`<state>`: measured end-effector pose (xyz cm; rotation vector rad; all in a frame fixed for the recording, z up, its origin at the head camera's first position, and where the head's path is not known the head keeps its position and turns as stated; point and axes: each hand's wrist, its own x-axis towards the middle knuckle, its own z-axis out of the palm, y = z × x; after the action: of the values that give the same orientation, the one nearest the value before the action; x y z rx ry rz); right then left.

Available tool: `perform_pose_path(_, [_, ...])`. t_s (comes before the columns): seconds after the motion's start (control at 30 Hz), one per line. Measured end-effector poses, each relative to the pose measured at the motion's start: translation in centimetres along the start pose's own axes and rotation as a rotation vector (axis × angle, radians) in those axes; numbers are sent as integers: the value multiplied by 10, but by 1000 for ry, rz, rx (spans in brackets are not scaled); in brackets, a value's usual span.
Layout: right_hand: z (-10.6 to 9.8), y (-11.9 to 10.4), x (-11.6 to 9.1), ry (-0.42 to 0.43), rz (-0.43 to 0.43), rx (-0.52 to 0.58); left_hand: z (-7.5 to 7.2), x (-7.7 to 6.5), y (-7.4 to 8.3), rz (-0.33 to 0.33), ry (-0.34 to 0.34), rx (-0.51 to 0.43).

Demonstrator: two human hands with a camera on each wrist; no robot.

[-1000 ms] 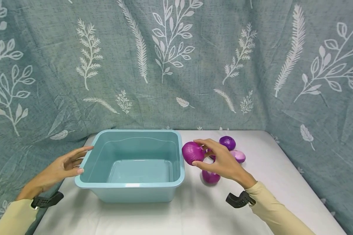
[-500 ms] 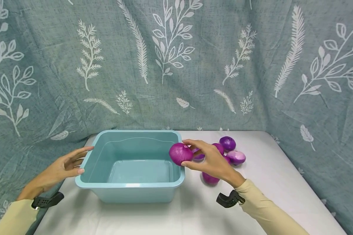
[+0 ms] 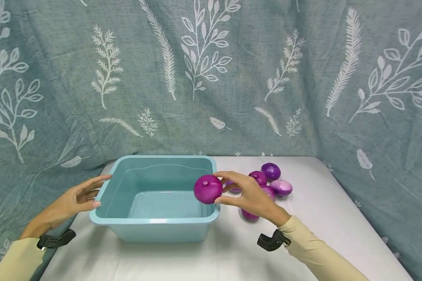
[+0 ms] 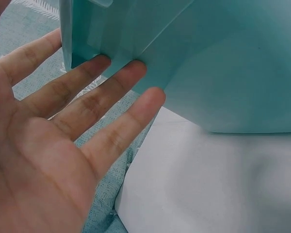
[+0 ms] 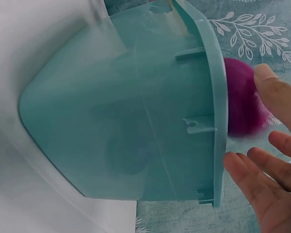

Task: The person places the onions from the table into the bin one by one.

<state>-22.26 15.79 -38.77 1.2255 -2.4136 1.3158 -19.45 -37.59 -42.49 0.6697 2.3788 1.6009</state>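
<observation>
A purple onion (image 3: 206, 190) is over the right side of the pale blue plastic tub (image 3: 154, 221), just off the fingertips of my right hand (image 3: 251, 193). The right wrist view shows the onion (image 5: 242, 99) blurred beyond the rim, the thumb overlapping its edge and the other fingers spread apart from it. My left hand (image 3: 72, 199) rests its fingertips along the tub's left side. From the left wrist, the straight fingers of that hand (image 4: 72, 121) touch the tub's outer wall and rim (image 4: 66, 34).
To the right of the tub, several more purple onions lie in a cluster, among them a paler one (image 3: 281, 188) and a dark one (image 3: 270, 171). A white cloth (image 3: 323, 218) covers the table. Behind hangs a patterned green-blue curtain (image 3: 246, 78).
The right hand has carried the onion leftward over the tub's rim; the onion has now tipped, moved slightly lower and left its fingertips. The left hand stays in place.
</observation>
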Motion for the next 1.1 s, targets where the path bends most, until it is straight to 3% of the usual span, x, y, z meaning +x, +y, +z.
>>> perform_pose_path(0.23, [-3,10,-11,17,4,-44,-1,0,-6,-15,-1,-34])
perform_pose_path(0.43, [-23,32,-29,74,31,-159,-2,2,-5,-4,-13,-36])
perform_pose_path(0.63, [-50,62,-53,129,112,-297,-3,2,-5,9,-27,-38])
perform_pose_path(0.9, [-88,109,-93,183,258,-416,-3,1,-5,9,-18,-32])
perform_pose_path(1.1, [-103,137,-118,211,347,-462,-4,2,-4,21,-21,-38])
